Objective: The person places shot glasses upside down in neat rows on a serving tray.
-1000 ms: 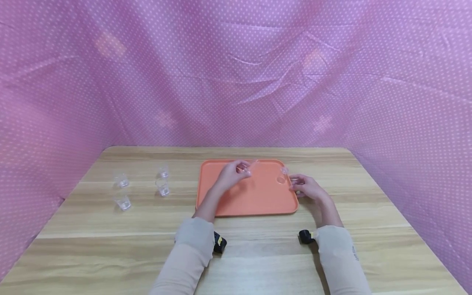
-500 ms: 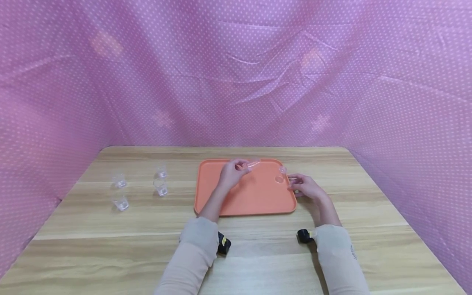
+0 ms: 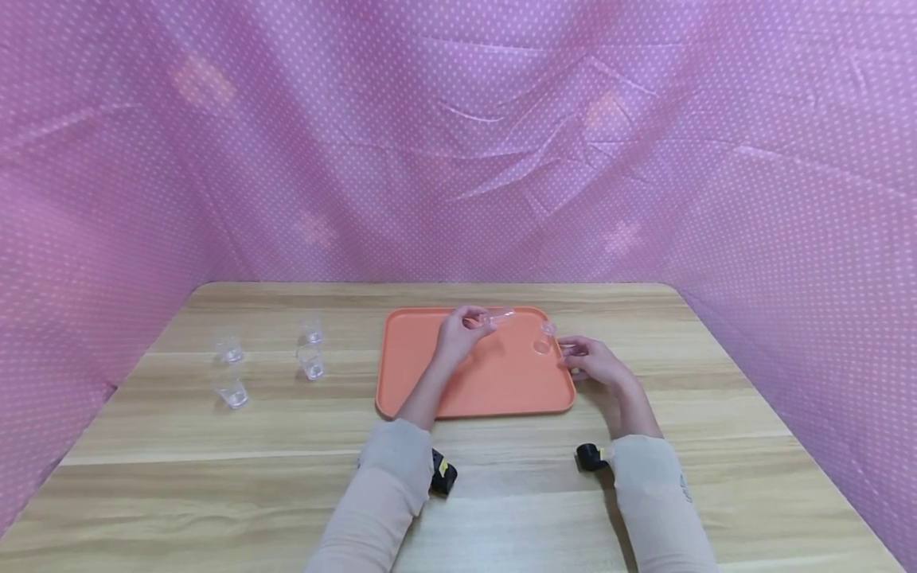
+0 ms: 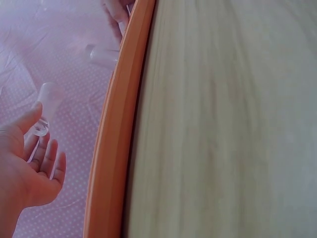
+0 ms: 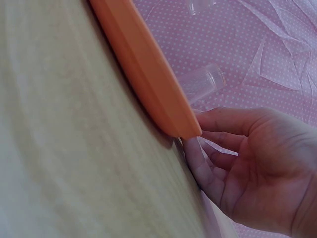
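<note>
Where the wooden table [image 3: 516, 501] stretches past the sleeves [image 3: 390, 477], an orange tray [image 3: 494, 390] bears a standing cup [image 5: 205, 82] just inside its right edge; four other cups [image 3: 311, 364] stand well to its left, pink cloth [image 3: 458, 159] behind. The right hand [image 3: 595, 360] pinches the tray's edge beside the standing cup; the left hand [image 3: 457, 334], its forearm [image 3: 424, 394] over the tray, pinches a tilted clear cup [image 4: 48, 96] above it.

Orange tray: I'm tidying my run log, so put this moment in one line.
left hand: pinches clear cup over tray; right hand: at tray's right edge; on tray: standing cup; table: four cups left of tray
</note>
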`<state>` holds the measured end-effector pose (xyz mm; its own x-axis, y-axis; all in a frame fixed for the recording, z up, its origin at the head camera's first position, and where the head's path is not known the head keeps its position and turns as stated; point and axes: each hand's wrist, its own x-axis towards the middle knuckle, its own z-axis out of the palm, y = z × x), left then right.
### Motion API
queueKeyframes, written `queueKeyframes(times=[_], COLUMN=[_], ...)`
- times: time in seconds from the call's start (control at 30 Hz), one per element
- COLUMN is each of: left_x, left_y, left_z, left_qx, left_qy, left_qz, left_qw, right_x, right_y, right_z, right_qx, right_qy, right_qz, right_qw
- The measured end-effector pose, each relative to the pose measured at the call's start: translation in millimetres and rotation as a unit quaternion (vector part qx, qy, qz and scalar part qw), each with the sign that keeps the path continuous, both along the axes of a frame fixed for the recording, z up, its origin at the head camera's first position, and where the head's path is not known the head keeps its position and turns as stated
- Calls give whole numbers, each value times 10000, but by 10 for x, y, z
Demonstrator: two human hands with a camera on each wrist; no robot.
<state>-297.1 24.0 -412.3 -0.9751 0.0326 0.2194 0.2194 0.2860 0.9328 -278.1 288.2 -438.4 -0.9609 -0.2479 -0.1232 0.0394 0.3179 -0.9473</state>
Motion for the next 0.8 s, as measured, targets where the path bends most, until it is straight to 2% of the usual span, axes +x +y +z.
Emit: queueKeyframes(times=[0.23,0.47,0.8], left_x=[-24,-48,-86], left_y=[88,177,308], left_z=[-17,-35,-66], left_qx=[515,1081,1238], left_qy=[-266,-294,-288], left_qz=[115,18,-56], left_qw=[9983,9937,9919], right_x=[-4,2,-1], right_y=[-2,2,17], right_z=[4,8,1], right_qx=[68,75,28], right_qy=[39,72,42], right_qz=[21,43,48], right_qw=[10000,9999,10000])
